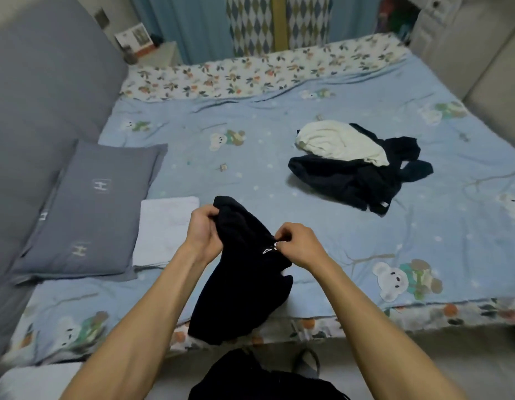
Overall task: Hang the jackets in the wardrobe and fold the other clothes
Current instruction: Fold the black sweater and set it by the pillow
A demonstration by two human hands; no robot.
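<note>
While both hands work at frame centre, the scene reads thus:
Left hand (pixel 202 226): fingers curled round the upper edge of the black garment (pixel 239 272).
Right hand (pixel 298 241): pinching the garment near its white lettering.
Black garment: hanging at lower centre, over the bed (pixel 279 116) edge.
Clothes pile (pixel 357 166): cream on dark, right of centre.
Pillow (pixel 94 209): grey, left.

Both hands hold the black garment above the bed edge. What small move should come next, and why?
Probably pull the hands apart to spread the black garment. The left hand and right hand grip its bunched top edge close together, and it hangs crumpled, too bunched to fold.
</note>
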